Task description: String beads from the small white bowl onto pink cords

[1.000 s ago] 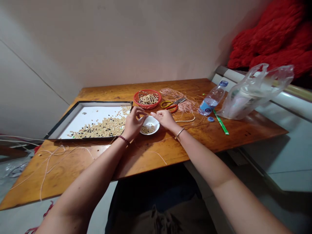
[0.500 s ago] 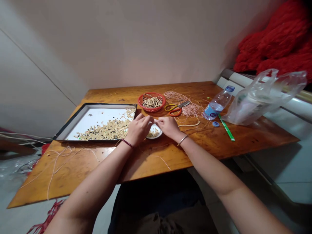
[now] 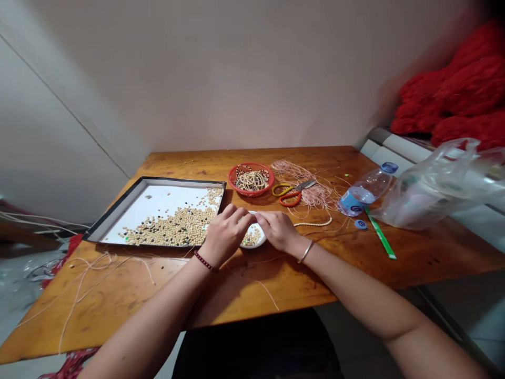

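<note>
Above a small white dish of beads, my left hand and my right hand nearly meet at the fingertips. The left fingers are closed in a pinch, and what they hold is hidden behind the knuckles. My right hand is closed too, its thumb and forefinger pressed together. A string of pale beads runs along the table up to that hand, which grips its hidden end. Left of my hands lies a shallow black-edged tray of loose cream and dark beads.
Behind the dish stands a red basket of beaded strands. Beside it, scissors rest by tangled pink cord. A water bottle, blue cap, green strip and plastic bag are to the right. Loose cord lies front left.
The view has tilted up slightly, so the table sits lower in the picture. Both hands stay over the dish, fingertips still close together, with the right fingers slightly shifted.
</note>
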